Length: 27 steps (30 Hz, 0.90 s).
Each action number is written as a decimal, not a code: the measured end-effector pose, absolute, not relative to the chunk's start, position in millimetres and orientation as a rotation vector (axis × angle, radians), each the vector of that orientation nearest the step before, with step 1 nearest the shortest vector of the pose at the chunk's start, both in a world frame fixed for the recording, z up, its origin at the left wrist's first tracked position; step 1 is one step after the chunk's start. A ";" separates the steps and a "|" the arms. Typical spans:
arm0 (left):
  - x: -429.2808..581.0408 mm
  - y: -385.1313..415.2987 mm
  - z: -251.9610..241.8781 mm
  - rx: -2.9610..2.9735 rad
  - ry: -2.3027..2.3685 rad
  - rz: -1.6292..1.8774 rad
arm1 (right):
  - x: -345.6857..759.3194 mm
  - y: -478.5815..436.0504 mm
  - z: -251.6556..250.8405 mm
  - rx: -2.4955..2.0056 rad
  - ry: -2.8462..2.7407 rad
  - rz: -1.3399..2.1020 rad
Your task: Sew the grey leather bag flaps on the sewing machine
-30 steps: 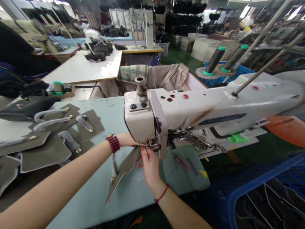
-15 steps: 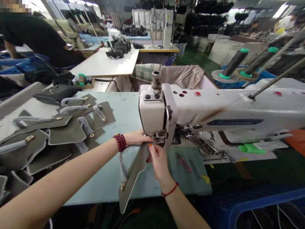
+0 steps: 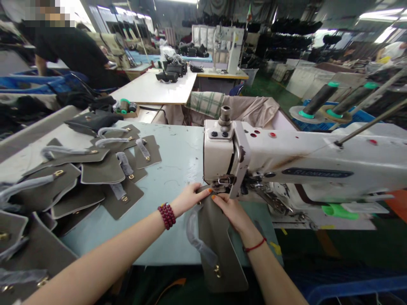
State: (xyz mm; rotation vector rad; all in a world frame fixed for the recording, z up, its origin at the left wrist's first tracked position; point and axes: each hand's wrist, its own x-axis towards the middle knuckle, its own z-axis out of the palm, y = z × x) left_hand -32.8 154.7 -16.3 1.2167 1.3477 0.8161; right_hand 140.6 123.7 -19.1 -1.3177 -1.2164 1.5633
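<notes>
Spreading across the middle of my remote view, a pale blue-green table [image 3: 178, 152]; reaching over it from the right, a white sewing machine [image 3: 314, 146]; at the left, a loose pile of gray pieces [image 3: 103, 169]; at the center, one gray panel [image 3: 219, 237], its top end just below the machine's head, its lower end hanging past the table's near edge; whether a needle touches it, I cannot tell.

My left hand [image 3: 187, 199] pinches the panel's top, thumb pointing right; my right hand [image 3: 233, 212] grips its upper right edge, fingers partly hidden; along the panel's left side runs a plastic-wrapped strap [image 3: 199, 239]; at the strap's lower end, a small gold clasp [image 3: 217, 271].
</notes>
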 end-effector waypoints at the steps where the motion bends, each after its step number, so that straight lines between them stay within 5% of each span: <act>1: -35.4 151.2 -17.6 1.241 1.339 0.821 | 144.4 124.3 -15.5 -1.302 -1.235 1.597; 12: -48.2 79.0 -65.1 1.219 1.152 0.860 | 126.7 54.3 -43.2 -1.291 -0.841 1.606; 19: -14.7 69.3 -30.6 0.899 1.173 0.827 | 112.9 35.4 -36.0 -1.458 -1.095 1.175; 27: -10.9 60.6 -24.0 0.688 1.089 0.911 | 124.5 29.4 -31.9 -1.490 -1.225 1.193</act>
